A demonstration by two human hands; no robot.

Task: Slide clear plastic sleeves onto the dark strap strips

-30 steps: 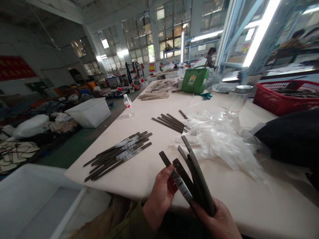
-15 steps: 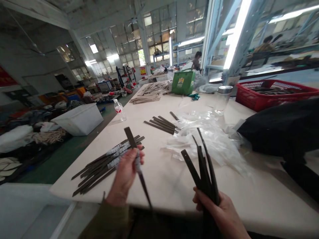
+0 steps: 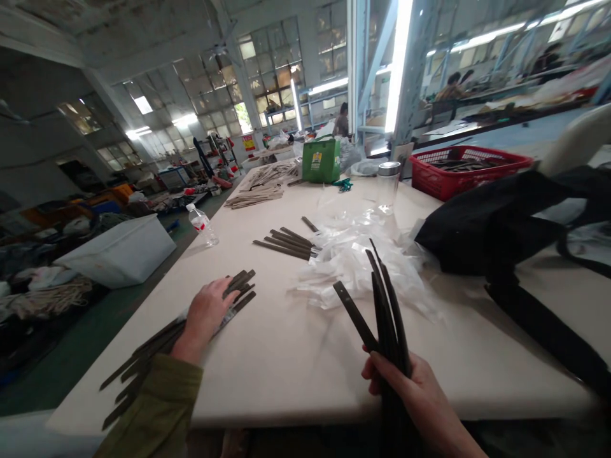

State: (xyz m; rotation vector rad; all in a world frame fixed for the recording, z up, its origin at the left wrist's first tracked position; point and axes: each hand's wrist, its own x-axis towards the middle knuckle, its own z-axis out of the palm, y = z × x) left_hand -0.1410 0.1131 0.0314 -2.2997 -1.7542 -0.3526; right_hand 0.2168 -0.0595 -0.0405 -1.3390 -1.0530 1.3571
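My left hand (image 3: 209,312) lies on the pile of dark straps (image 3: 131,375) at the table's left, its fingers curled over strap ends that stick out past them. Pale plastic wrapping shows around the straps beside the hand; part of the pile is hidden under my hand and sleeve. In my right hand (image 3: 405,381), closed near the front edge, a bunch of long, narrow dark straps (image 3: 382,312) stands upright. One of them, with a small hole near its end, leans out to the left. Loose clear plastic sleeves (image 3: 367,261) lie in a heap beyond my right hand.
Several more dark straps (image 3: 286,243) lie with their ends at the plastic heap. A water bottle (image 3: 203,226), green bag (image 3: 321,160), lidded jar (image 3: 388,187) and red basket (image 3: 443,181) stand farther off. A black bag (image 3: 458,235) covers the table's right side.
My left hand has carried a wrapped strap left and down onto the pile. My right hand still holds its bunch. The view has turned somewhat to the right.
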